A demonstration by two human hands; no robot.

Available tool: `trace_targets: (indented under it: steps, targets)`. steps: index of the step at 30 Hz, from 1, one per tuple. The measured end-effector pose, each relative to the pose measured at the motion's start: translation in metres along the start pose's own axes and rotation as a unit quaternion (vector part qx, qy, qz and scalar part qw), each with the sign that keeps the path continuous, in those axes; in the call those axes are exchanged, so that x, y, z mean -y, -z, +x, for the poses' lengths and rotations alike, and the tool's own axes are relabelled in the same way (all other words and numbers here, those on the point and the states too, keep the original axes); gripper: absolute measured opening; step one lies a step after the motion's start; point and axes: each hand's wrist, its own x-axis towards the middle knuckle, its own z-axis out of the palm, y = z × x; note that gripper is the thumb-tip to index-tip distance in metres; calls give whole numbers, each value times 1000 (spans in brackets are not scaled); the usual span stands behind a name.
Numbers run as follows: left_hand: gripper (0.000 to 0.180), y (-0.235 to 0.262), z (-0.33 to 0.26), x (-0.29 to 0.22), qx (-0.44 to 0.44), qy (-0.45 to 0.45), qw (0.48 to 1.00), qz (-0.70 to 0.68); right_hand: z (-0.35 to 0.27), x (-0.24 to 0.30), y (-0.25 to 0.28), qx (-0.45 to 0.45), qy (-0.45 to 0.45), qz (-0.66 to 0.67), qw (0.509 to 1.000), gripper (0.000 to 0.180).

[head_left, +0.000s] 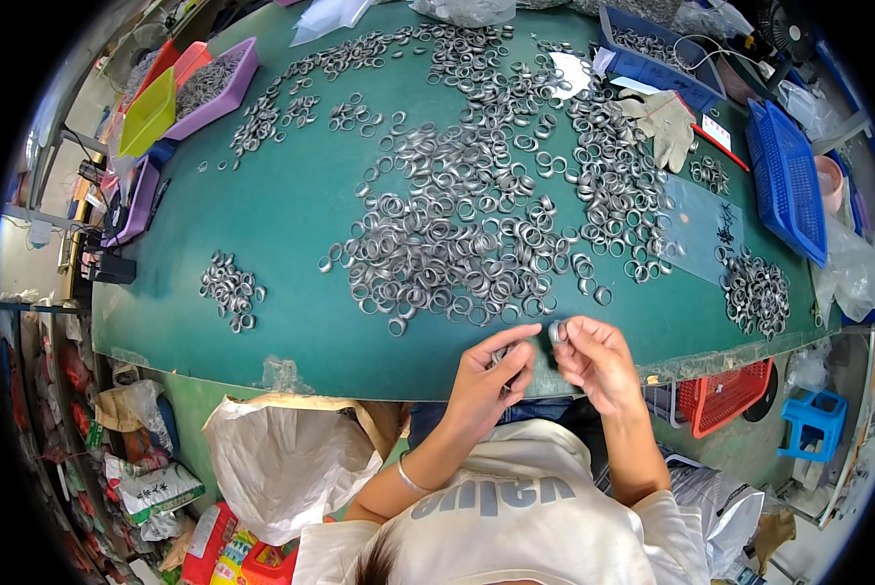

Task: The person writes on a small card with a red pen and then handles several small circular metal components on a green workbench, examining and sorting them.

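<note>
The metal ring [556,331] is pinched between the thumb and forefinger tips of the right hand [598,363], just above the near edge of the table [291,224] at the 6 o'clock side. The left hand [494,375] sits close beside it at 9 o'clock, its fingers curled around what appear to be further rings, forefinger extended toward the right hand; the exact contents are partly hidden. Risk: the grip is at the fingertips only, and the ring hangs near the table edge, so a slip would probably send it to the floor or into the white bag [281,458] below at 7 o'clock. Risk: rings loosely cupped in the left hand may spill if the fingers relax. The large heap of rings [457,234] lies just beyond at 12 o'clock; a dropped ring would be lost among identical parts. A small pile of rings [231,290] lies well apart at 9 o'clock and another pile [755,292] at 3 o'clock; mixing between them is possible. A blue basket [787,180] stands at 2 o'clock, a work glove [664,122] at 1 o'clock.
</note>
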Motion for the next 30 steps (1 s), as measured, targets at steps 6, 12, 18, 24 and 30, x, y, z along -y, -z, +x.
trace_targets:
  steps: [6,12,18,24,30]
  targets:
    - [28,-9,-1,3,11,-94,974,206,-12,-11,-10,-11,47,-190,981,16]
    - [14,8,-2,1,15,9,999,30,6,3,-13,-188,333,-556,738,15]
    - [18,0,-1,1,-43,0,998,-47,20,-5,0,-139,372,-632,666,16]
    - [21,-5,-4,0,-15,-42,997,61,-8,-11,0,-9,88,-171,981,16]
    - [18,-3,-6,0,2,-71,983,172,-13,-16,-16,-86,201,-436,873,8]
